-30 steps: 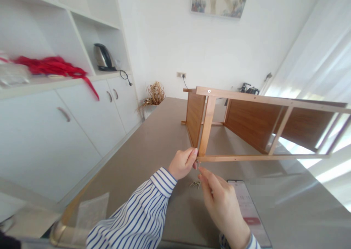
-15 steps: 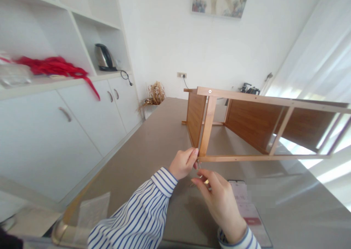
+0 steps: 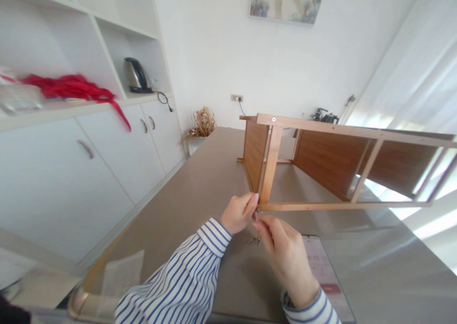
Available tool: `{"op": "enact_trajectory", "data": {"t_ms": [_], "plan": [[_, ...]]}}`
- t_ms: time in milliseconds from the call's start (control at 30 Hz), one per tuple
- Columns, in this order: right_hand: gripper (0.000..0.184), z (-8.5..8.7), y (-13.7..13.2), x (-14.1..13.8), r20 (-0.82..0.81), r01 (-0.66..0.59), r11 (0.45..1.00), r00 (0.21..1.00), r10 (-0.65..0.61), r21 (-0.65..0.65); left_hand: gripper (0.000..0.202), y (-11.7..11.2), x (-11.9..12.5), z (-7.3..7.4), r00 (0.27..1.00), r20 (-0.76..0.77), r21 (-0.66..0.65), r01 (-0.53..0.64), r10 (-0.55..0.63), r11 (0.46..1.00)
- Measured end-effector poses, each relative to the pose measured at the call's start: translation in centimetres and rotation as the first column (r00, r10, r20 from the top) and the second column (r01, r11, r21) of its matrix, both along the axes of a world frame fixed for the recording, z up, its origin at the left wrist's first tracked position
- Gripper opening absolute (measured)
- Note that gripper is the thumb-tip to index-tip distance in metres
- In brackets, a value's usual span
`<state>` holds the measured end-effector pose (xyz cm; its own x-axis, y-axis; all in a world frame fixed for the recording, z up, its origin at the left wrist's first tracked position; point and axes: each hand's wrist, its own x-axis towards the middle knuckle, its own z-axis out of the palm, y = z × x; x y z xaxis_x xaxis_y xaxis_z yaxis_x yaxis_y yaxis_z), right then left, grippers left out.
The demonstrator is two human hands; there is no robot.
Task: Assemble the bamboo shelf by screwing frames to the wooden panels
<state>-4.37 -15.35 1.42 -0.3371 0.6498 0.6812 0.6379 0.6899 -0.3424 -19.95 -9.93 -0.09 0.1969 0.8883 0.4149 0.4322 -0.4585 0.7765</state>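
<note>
A wooden shelf frame (image 3: 273, 164) with brown panels lies on its side on the table. My left hand (image 3: 237, 213) is closed around its near lower-left corner, thumb against the wood. Just below that corner, the fingertips of my right hand (image 3: 285, 245) are pinched on a thin metal rod (image 3: 259, 213). The rod reaches up to the corner; its kind is too small to tell. Several small screws (image 3: 254, 240) lie on the table beside my right hand.
A phone (image 3: 326, 271) lies right of my right hand on the table (image 3: 185, 191). A clear plastic bag (image 3: 121, 276) is at the front left. White cabinets (image 3: 89, 171) with a kettle (image 3: 136, 75) and red ribbon (image 3: 71, 87) line the left; a dried plant (image 3: 203, 122) stands behind.
My right hand has moved slightly up toward the frame's corner and its fingers have closed tighter on the rod. The screws show more clearly. My left hand stays in place.
</note>
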Motion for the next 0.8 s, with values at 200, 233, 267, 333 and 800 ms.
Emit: {"op": "enact_trajectory", "data": {"t_ms": [200, 233, 267, 333, 800], "plan": [[0.019, -0.5, 0.0, -0.2, -0.153, 0.004, 0.997, 0.988, -0.015, -0.072, 0.043, -0.1, 0.0, 0.2, 1.000, -0.022, 0.034, -0.014, 0.014, 0.999], [0.018, -0.6, 0.0, -0.2, -0.194, 0.000, 0.994, 0.981, -0.022, -0.110, 0.043, -0.1, 0.0, 0.2, 1.000, -0.027, 0.036, -0.014, 0.015, 0.999], [0.018, -0.7, -0.1, -0.2, -0.231, -0.010, 0.988, 0.973, -0.026, -0.152, 0.043, -0.1, 0.0, 0.2, 0.999, -0.032, 0.038, -0.016, 0.017, 0.999], [0.019, -1.0, -0.2, 0.0, -0.287, -0.049, 0.969, 0.958, -0.024, -0.243, 0.044, -0.1, 0.0, 0.2, 0.999, -0.039, 0.040, -0.019, 0.020, 0.999], [0.017, -0.7, -0.6, 1.3, -0.114, -0.058, 0.990, 0.993, 0.043, -0.132, 0.045, -0.1, 0.0, 0.1, 1.000, -0.027, 0.016, 0.001, 0.000, 1.000]]}}
